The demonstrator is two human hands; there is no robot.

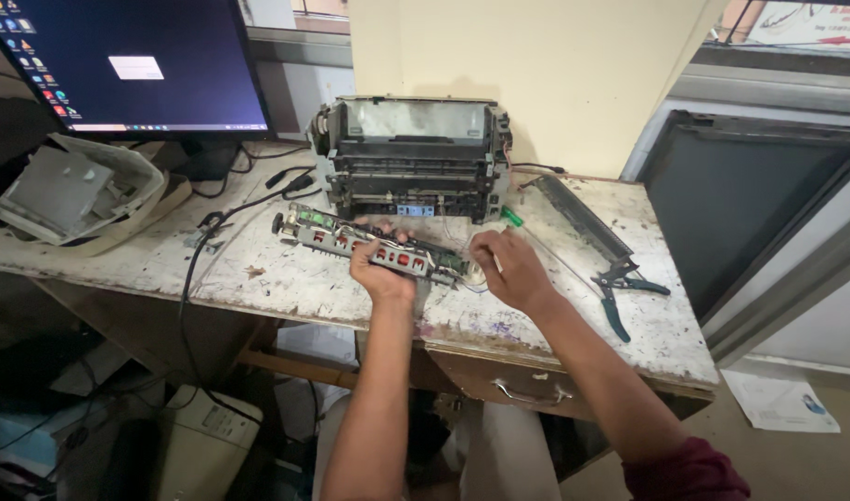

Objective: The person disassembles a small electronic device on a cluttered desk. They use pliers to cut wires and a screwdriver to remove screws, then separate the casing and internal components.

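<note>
Both hands work on one long grey printer assembly (374,246) lying on the desk (286,278) before the stripped printer (411,158): the left hand (379,271) grips its middle, seemingly to steady it, while the right hand (507,269) pinches a thin tool at its end.

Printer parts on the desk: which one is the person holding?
The long grey unit with red tabs and a green board, gripped by the left hand. The big stripped printer body behind and the pale cover by the monitor lie untouched.
</note>
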